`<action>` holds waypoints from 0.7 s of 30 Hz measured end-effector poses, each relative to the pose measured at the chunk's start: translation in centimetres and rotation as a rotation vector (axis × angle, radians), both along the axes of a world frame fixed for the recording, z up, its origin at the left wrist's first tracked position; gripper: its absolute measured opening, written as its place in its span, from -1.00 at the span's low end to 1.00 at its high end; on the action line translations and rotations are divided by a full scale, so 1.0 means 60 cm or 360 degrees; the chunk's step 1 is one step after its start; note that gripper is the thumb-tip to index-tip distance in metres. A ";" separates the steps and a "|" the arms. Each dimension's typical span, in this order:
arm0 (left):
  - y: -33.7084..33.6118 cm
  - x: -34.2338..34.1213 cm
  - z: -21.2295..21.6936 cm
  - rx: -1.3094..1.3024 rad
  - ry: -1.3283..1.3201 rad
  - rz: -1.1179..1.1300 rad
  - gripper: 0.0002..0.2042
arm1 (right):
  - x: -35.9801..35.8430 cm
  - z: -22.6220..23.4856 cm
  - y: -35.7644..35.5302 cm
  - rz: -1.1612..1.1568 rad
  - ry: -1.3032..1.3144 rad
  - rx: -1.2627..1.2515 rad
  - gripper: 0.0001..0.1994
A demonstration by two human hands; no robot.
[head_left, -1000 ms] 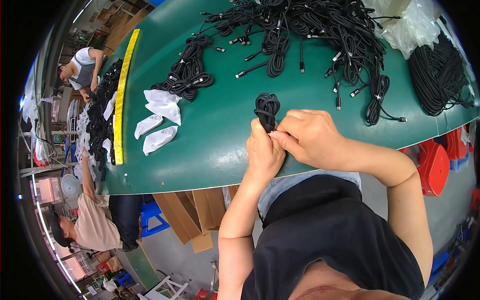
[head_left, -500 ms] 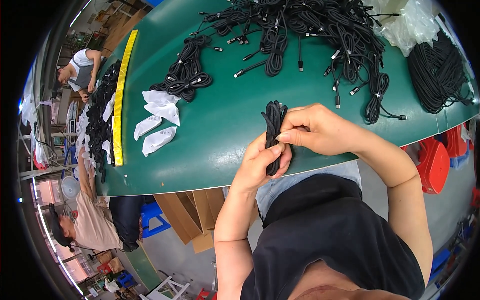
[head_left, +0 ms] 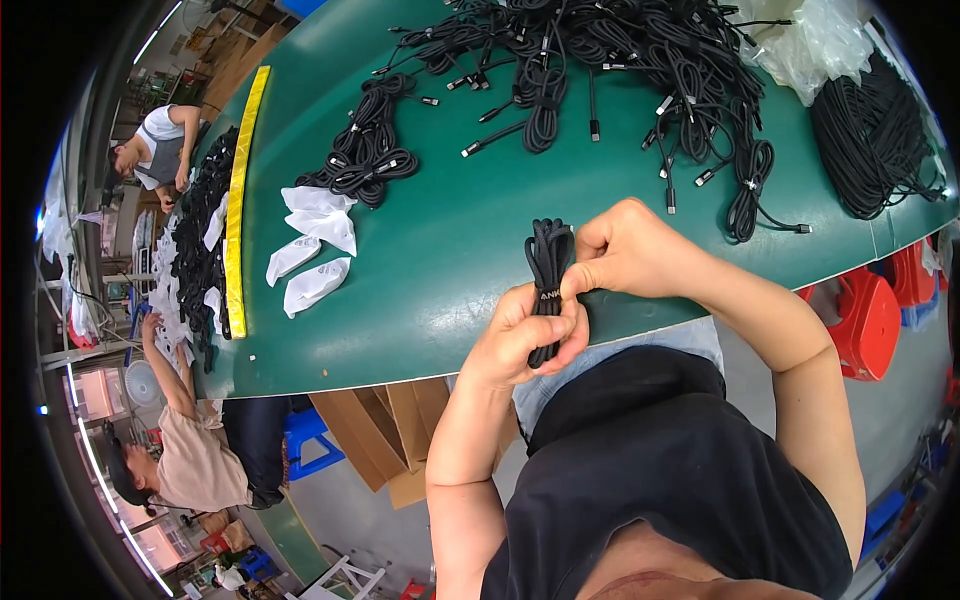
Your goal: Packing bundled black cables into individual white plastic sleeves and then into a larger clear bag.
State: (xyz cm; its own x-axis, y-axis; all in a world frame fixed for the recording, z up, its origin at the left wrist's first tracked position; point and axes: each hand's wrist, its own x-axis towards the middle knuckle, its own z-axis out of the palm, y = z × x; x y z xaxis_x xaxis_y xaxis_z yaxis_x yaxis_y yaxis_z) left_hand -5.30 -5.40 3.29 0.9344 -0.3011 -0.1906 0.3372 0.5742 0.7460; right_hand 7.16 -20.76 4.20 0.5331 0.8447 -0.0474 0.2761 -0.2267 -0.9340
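Close to the table's near edge, my left hand [head_left: 508, 345] is closed around the lower part of a coiled black cable [head_left: 547, 245], held upright. Its upper loops stick out above my fingers. A narrow dark band [head_left: 549, 295] with light printing wraps the coil's middle. My right hand [head_left: 635, 252] is closed in a pinch at the coil's right side, thumb and forefinger beside the band. Whether those fingertips grip the band's end or the cable itself is hidden.
Many black cables [head_left: 600, 40] are heaped at the back, with a smaller pile [head_left: 375, 150] at left. White pouches [head_left: 318, 285] lie nearby, before a yellow strip [head_left: 240, 200]. A thick cable hank [head_left: 870, 150] and clear plastic [head_left: 810, 50] occupy the right. Two people work at left.
My left hand and the coil have come slightly lower, and the coil has turned so the band's printing shows. My right fingers stay pinched beside it.
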 end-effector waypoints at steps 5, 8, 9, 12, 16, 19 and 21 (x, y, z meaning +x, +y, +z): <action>-0.011 0.001 -0.021 -0.0853 0.0059 -0.0303 -0.82 | 0.011 -0.018 0.009 0.0116 0.0253 -0.0013 -0.49; -0.009 0.001 -0.023 -0.0783 -0.0041 -0.0196 -0.81 | 0.012 -0.029 0.017 0.0038 0.0466 0.0278 -0.56; -0.005 0.004 -0.023 -0.0663 -0.0029 -0.0125 -0.82 | 0.014 -0.029 0.015 -0.0172 0.0589 0.0462 -0.60; 0.000 0.004 -0.005 0.0453 0.0195 0.0164 -0.84 | 0.023 0.016 -0.013 -0.0308 0.0593 0.0311 -0.64; -0.012 0.014 0.000 0.2072 -0.0363 0.0472 -0.81 | 0.009 0.033 -0.010 -0.0160 -0.0124 0.0279 -0.55; -0.015 0.019 0.002 0.2229 -0.0458 0.0631 -0.77 | 0.013 0.029 0.001 -0.0150 -0.0338 0.0334 -0.54; -0.014 0.022 -0.007 0.2339 -0.0629 0.0787 -0.76 | 0.018 0.036 0.007 -0.0110 -0.0467 0.0315 -0.55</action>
State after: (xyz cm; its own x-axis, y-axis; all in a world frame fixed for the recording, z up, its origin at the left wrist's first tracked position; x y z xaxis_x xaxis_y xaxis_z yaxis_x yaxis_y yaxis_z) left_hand -3.98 -6.25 2.86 0.9386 0.2501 0.2378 0.0050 -0.6989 0.7152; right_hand 8.23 -20.36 6.35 0.5558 0.7838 0.2769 0.5293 -0.0768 -0.8450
